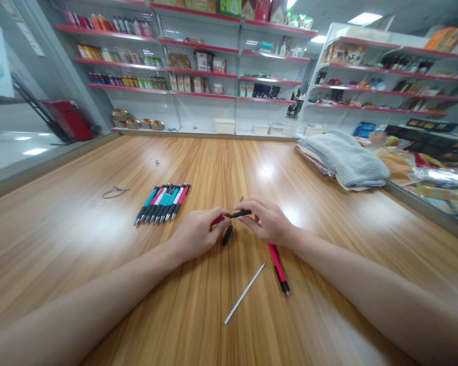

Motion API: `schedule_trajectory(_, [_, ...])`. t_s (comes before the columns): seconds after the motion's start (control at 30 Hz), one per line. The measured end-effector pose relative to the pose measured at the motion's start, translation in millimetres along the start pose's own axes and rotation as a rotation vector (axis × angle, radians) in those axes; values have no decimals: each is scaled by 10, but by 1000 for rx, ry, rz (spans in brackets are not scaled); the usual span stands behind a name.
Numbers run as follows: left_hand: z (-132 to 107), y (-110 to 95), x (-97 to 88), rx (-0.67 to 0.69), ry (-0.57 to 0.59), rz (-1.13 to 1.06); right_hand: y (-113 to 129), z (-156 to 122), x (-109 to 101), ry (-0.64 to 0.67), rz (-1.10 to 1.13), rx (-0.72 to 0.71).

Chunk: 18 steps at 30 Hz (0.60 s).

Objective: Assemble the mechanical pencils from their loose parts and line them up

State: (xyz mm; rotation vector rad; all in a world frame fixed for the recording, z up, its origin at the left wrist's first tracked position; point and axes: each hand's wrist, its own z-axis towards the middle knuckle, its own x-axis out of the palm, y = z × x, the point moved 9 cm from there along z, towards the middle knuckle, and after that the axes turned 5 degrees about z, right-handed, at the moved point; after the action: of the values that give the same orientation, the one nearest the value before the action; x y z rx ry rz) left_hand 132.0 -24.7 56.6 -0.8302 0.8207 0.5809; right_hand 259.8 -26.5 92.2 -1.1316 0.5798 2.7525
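Observation:
My left hand (198, 230) pinches a red pen barrel (218, 220), mostly covered by the fingers. Between the fingertips of my right hand (269, 218) is a black pen grip (241, 214), its end meeting or nearly meeting the red barrel. Whether the two parts are joined I cannot tell. Just below the fingers, a separate black grip piece (227, 235) lies on the table. A red pen barrel with a black clip (278, 270) rests under and below my right hand. Nearer to me lies a white ink refill (245, 294), slanted, with a dark tip.
On the wooden table (137, 295), a row of several teal, red and white pens (163, 203) sits to the left. Beyond are a grey cord loop (114, 192) and tiny metallic bits (157, 162). Folded cloths (343, 157) are stacked at the right; stocked shelves (198, 48) line the back.

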Motion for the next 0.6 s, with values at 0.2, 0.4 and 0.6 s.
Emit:
schedule_trajectory(0.2, [-13, -16, 22, 15, 35, -20, 16, 0, 18, 17, -5, -29])
schedule_trajectory(0.4, [-8, -13, 13, 14, 28, -36, 16, -12, -2, 11, 11, 1])
schedule_trajectory(0.6, [-9, -3, 31, 27, 35, -62, 39, -3, -9, -15, 4, -64])
